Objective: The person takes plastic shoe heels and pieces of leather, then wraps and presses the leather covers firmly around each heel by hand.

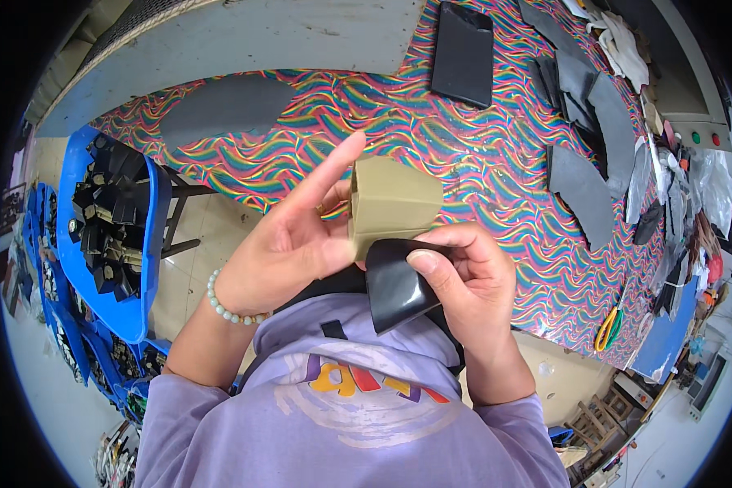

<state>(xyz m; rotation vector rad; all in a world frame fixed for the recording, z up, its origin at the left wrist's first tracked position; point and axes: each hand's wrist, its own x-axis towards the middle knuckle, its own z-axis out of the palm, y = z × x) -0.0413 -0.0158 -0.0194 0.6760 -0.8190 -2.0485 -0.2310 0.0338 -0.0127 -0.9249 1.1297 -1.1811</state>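
Observation:
Between my hands is an olive-gold, faceted hollow piece [398, 193], shaped like a short tapered cup, its opening turned left. My left hand [289, 244] grips it at the open side, thumb on the lower edge and index finger stretched out past it; its other fingers are partly hidden behind or inside the piece. Below it, a glossy black curved sheet [394, 285] hangs against the olive piece's lower edge. My right hand [473, 281] pinches this sheet at its upper right between thumb and fingers. Whether the two pieces are joined cannot be seen.
A blue bin [150, 244] at left holds several black and olive pieces. On the patterned tabletop [496, 175] lie a dark oval sheet [228, 110], a black slab [462, 53], cut black sheets [581, 195] and scissors [607, 329] with yellow and green handles. A grey panel [244, 41] borders the far left.

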